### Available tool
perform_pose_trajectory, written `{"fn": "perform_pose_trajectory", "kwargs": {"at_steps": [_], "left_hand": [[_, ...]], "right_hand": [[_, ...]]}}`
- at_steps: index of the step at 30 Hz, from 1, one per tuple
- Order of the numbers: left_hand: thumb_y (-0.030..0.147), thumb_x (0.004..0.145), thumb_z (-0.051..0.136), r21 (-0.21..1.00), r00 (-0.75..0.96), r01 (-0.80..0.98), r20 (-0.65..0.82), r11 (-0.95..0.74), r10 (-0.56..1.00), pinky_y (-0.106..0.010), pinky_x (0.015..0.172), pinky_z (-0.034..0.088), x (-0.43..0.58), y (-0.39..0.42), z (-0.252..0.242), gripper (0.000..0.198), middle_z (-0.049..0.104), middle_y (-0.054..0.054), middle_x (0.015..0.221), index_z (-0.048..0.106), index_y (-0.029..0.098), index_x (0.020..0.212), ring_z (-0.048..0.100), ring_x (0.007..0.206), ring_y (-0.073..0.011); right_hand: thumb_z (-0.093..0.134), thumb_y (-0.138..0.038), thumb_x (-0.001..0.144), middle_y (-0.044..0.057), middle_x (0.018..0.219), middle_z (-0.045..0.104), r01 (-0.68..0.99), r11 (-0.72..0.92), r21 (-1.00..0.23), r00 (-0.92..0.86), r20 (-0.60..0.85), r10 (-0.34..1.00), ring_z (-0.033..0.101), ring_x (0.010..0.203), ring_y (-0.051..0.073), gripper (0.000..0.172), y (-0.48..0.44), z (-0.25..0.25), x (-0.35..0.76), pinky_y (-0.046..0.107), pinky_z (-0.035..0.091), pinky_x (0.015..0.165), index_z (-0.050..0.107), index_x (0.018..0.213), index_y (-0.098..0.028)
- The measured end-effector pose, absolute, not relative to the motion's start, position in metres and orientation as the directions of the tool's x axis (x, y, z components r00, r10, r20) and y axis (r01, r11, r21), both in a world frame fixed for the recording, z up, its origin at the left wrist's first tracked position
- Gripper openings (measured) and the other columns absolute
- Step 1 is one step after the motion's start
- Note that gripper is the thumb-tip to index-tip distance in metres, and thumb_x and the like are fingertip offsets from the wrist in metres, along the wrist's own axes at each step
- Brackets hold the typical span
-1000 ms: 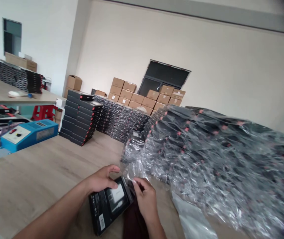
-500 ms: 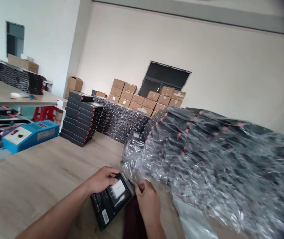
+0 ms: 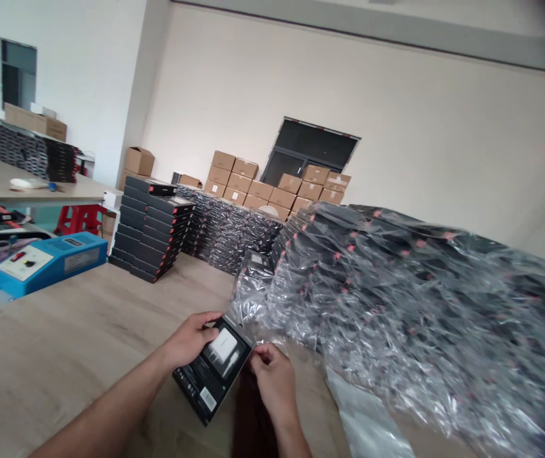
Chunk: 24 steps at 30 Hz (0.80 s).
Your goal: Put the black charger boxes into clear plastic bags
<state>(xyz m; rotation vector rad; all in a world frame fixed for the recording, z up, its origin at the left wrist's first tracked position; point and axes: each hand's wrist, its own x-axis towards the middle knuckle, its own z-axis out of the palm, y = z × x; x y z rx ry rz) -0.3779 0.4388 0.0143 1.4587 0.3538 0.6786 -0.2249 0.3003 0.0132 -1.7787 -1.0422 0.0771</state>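
A black box [image 3: 212,369] with a picture of a white charger and cable on its face is held tilted above the wooden table [image 3: 86,337]. My left hand [image 3: 191,340] grips its upper left edge, thumb on the face and fingers behind. At the box's upper right edge is my right hand [image 3: 272,375], its thumb and index finger pinched together at the corner. Right of the hands lies a flat clear plastic bag [image 3: 365,410]. Beyond it rises a large pile of black boxes in clear wrap [image 3: 415,305].
On the table's far side stands a stack of black boxes [image 3: 151,229]. A blue machine [image 3: 53,261] sits at the left. Farther back are wrapped boxes [image 3: 234,229], brown cartons [image 3: 276,194] and a red stool [image 3: 79,219].
The box has turned a little and its face shows more fully. Its raised end flap lies closer to the box. My right hand has shifted slightly left, and the view has moved a little.
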Motion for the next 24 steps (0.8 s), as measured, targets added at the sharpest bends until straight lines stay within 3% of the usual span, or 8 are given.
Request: {"fn": "perform_pose_trajectory", "kwargs": {"at_steps": [4,9,13,15,18,20,22,24], "left_hand": [[0.022,0.071,0.055,0.978,0.765,-0.196,0.199,-0.072,0.613,-0.030,0.085,0.043,-0.377,0.440,0.014,0.050,0.068,-0.004,0.106,0.060,0.014,0.120,0.060,0.097,-0.0213],[0.021,0.070,0.053,0.979,0.760,-0.170,0.201,-0.110,0.619,-0.030,0.081,0.043,-0.377,0.440,0.014,0.040,0.070,-0.005,0.097,0.065,0.014,0.107,0.061,0.091,-0.0217],[0.024,0.072,0.053,0.980,0.701,-0.160,0.200,-0.122,0.684,-0.030,0.077,0.043,-0.375,0.438,0.012,0.030,0.069,-0.005,0.091,0.064,0.013,0.097,0.061,0.084,-0.0211],[0.027,0.075,0.054,0.963,0.661,-0.213,0.265,-0.164,0.702,-0.030,0.079,0.043,-0.374,0.436,0.012,0.026,0.068,-0.005,0.092,0.062,0.014,0.096,0.060,0.087,-0.0207],[0.030,0.078,0.057,0.904,0.614,-0.368,0.411,-0.217,0.674,-0.030,0.087,0.043,-0.374,0.431,0.016,0.028,0.065,-0.007,0.106,0.059,0.016,0.102,0.059,0.097,-0.0203],[0.032,0.078,0.061,0.870,0.611,-0.447,0.467,-0.209,0.639,-0.031,0.090,0.043,-0.376,0.430,0.020,0.028,0.062,-0.007,0.113,0.058,0.017,0.101,0.058,0.101,-0.0204],[0.032,0.073,0.068,0.855,0.602,-0.484,0.479,-0.185,0.639,-0.031,0.091,0.043,-0.379,0.434,0.025,0.029,0.063,-0.007,0.110,0.058,0.017,0.097,0.058,0.101,-0.0201],[0.029,0.068,0.074,0.860,0.602,-0.484,0.460,-0.159,0.653,-0.031,0.090,0.043,-0.384,0.442,0.028,0.038,0.064,-0.006,0.102,0.058,0.017,0.099,0.058,0.097,-0.0191]], "right_hand": [[0.055,-0.030,0.072,0.000,0.060,0.066,0.585,-0.042,-0.810,0.654,0.441,0.615,0.060,0.056,0.017,0.013,0.303,0.011,-0.227,0.026,0.045,0.053,0.062,0.067,-0.020],[0.054,-0.033,0.076,0.001,0.067,0.065,0.663,-0.040,-0.748,0.641,0.539,0.546,0.059,0.063,0.017,0.016,0.305,0.007,-0.227,0.026,0.045,0.062,0.063,0.074,-0.019],[0.056,-0.035,0.078,0.000,0.069,0.063,0.661,-0.001,-0.751,0.619,0.544,0.567,0.058,0.065,0.016,0.017,0.305,0.009,-0.231,0.026,0.044,0.064,0.062,0.075,-0.020],[0.056,-0.039,0.079,-0.001,0.068,0.061,0.578,0.059,-0.814,0.642,0.498,0.583,0.057,0.064,0.015,0.020,0.306,0.011,-0.235,0.025,0.044,0.062,0.060,0.076,-0.020],[0.054,-0.046,0.082,-0.002,0.068,0.058,0.303,0.200,-0.932,0.690,0.359,0.628,0.054,0.060,0.013,0.026,0.308,0.014,-0.241,0.023,0.043,0.056,0.055,0.076,-0.020],[0.057,-0.046,0.081,-0.004,0.064,0.055,0.152,0.293,-0.944,0.688,0.314,0.654,0.051,0.055,0.011,0.027,0.310,0.015,-0.244,0.022,0.042,0.053,0.050,0.073,-0.021],[0.065,-0.043,0.076,-0.006,0.062,0.053,0.118,0.345,-0.931,0.680,0.329,0.656,0.050,0.054,0.010,0.026,0.311,0.016,-0.245,0.020,0.042,0.052,0.050,0.074,-0.021],[0.069,-0.040,0.072,-0.004,0.073,0.059,0.155,0.342,-0.927,0.663,0.354,0.660,0.055,0.060,0.011,0.028,0.311,0.018,-0.246,0.020,0.044,0.055,0.054,0.088,-0.022]]}}
